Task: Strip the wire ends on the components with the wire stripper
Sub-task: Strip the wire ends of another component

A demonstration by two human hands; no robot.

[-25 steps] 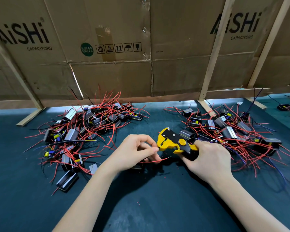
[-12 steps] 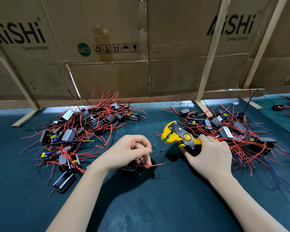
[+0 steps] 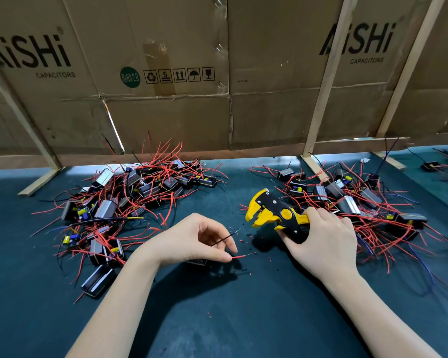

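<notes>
A: Components (image 3: 130, 202), left heap — small black and silvery blocks trailing red wires, tangled together on the dark teal mat (image 3: 217, 319). One black block (image 3: 97, 280) lies apart at the heap's near edge.

B: Left hand (image 3: 192, 241)?

A: Just right of that heap, low over the mat. Fingers curled, thumb and forefinger pinching a red wire (image 3: 239, 256) whose short end pokes out to the right with a bare tip. A black wire (image 3: 224, 238) also runs out between the fingers, higher up. A dark component (image 3: 197, 262) sits under the palm, mostly hidden; I cannot tell how it is held.

B: Between the hands?

A: Tiny red and black insulation scraps (image 3: 246, 239) scattered on the mat.

B: Wire stripper (image 3: 272, 213)?

A: Yellow and black, right of centre, head pointing left, its mouth gaping and holding nothing. It is well apart from the pinched wire ends. The right hand (image 3: 323, 241) wraps its fingers round the handles, thumb on top.

B: Further right?

A: Second heap of components (image 3: 352, 200), same blocks and red wires, a few blue wires (image 3: 422, 264) trailing toward the near edge. It lies just behind and beside the right hand. A few more pieces (image 3: 429, 166) sit at the far right edge.

B: Behind?

A: Cardboard wall (image 3: 269, 73) printed "AiSHi CAPACITORS", braced with wooden battens (image 3: 326, 81).
</notes>
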